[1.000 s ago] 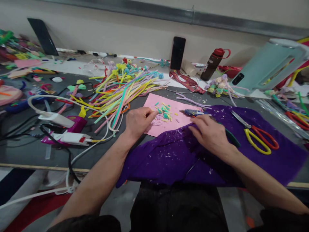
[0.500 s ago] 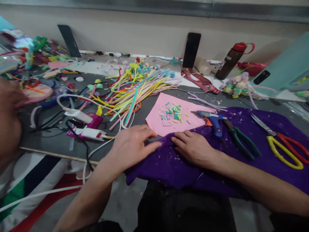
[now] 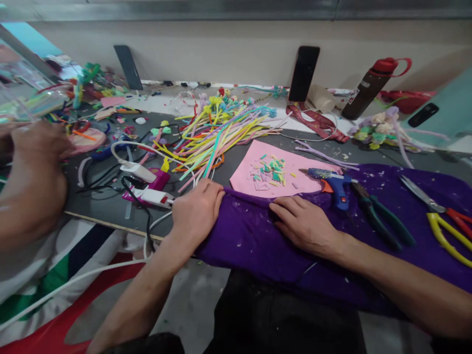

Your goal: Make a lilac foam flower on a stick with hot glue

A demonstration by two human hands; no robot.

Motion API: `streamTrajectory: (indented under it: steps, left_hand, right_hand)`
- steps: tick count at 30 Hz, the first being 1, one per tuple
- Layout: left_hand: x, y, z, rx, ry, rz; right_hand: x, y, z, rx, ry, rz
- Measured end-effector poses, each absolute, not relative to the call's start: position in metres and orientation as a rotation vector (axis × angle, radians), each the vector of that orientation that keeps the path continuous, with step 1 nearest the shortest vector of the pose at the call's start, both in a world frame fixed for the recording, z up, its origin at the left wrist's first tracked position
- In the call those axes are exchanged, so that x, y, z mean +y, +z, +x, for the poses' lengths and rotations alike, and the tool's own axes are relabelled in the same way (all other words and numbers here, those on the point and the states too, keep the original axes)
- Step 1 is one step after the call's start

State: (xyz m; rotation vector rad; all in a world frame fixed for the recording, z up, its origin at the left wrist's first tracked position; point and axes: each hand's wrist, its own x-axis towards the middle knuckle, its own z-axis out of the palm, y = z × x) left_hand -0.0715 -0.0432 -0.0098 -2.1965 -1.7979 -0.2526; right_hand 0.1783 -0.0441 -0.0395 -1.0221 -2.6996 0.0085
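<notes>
My left hand (image 3: 195,211) is closed around the left end of the purple cloth (image 3: 245,238), which is draped over the table's front edge. Farther right along the same fold, my right hand (image 3: 308,226) rests with bent fingers gripping the cloth. Just beyond the fold lies a pink sheet (image 3: 243,172) with small cut bits of coloured stems (image 3: 275,169) heaped on it. To the right of my right hand, a blue glue gun (image 3: 337,187), green-handled pliers (image 3: 383,214) and scissors (image 3: 437,209) with red and yellow handles lie on the cloth.
Behind the sheet lies a pile of pipe cleaners (image 3: 221,135). A power strip (image 3: 147,189) with cables stands left. Phones (image 3: 304,73) and a red-capped bottle (image 3: 368,91) are at the back. Another person's hand (image 3: 40,140) works at far left.
My left hand has closed on the cloth's left end, and the cloth's fold is now stretched straighter between my hands. The view has shifted slightly left.
</notes>
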Motion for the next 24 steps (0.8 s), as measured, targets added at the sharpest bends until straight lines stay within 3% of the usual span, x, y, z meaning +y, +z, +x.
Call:
streamTrajectory:
  steps: [10, 19, 24]
  left_hand:
    - [0.0, -0.007, -0.06, -1.803, -0.297, -2.175]
    - [-0.081, -0.022, -0.07, -1.531, -0.502, -2.655]
    - [-0.092, -0.04, -0.088, -1.517, -0.47, -2.764]
  right_hand:
    - [-0.04, -0.046, 0.186, -2.68, -0.004, -1.057]
    - [-0.039, -0.047, 0.187, -2.712, 0.045, -1.028]
    - [-0.033, -0.033, 0.197, -2.538, 0.333, -1.013]
